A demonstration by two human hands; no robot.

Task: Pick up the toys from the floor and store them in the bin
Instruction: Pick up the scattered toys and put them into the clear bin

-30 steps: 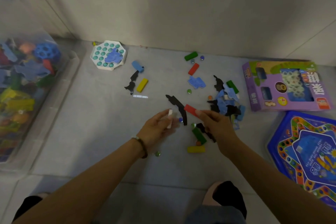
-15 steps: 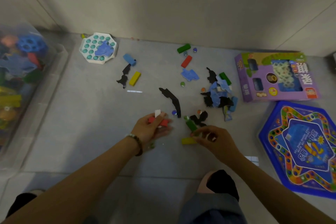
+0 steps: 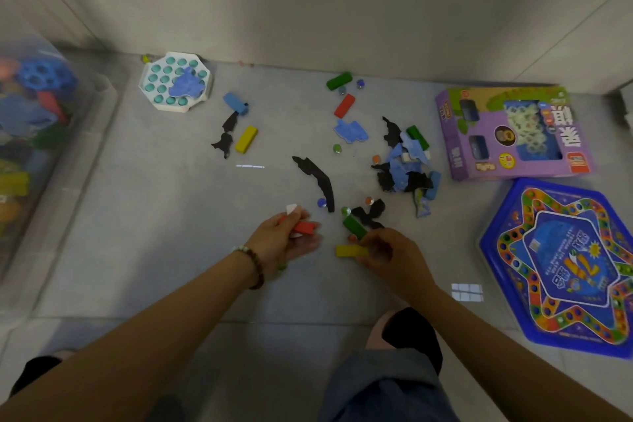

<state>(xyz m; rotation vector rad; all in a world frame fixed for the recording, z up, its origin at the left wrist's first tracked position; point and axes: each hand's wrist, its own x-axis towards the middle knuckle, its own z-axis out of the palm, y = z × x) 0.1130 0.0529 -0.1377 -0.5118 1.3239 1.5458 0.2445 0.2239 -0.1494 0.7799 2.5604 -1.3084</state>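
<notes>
My left hand (image 3: 281, 240) holds a red block (image 3: 303, 227) and a white piece (image 3: 291, 209) just above the floor. My right hand (image 3: 394, 257) grips the end of a yellow block (image 3: 349, 251) lying on the floor, and its fingers also touch a green block (image 3: 354, 226). Loose toys lie scattered beyond: black flat pieces (image 3: 317, 178), blue foam pieces (image 3: 406, 164), marbles (image 3: 322, 203), a second yellow block (image 3: 246, 139) and another red block (image 3: 344, 105). The clear bin (image 3: 102, 106), full of toys, stands at the far left.
A white hexagonal board with teal holes (image 3: 176, 80) sits near the wall. A purple game box (image 3: 513, 132) and a blue star game board (image 3: 561, 264) lie on the right. My knee (image 3: 404, 332) is at the bottom centre.
The red block has passed from my right hand to my left hand. My right hand dropped back toward me onto the yellow and green blocks.
</notes>
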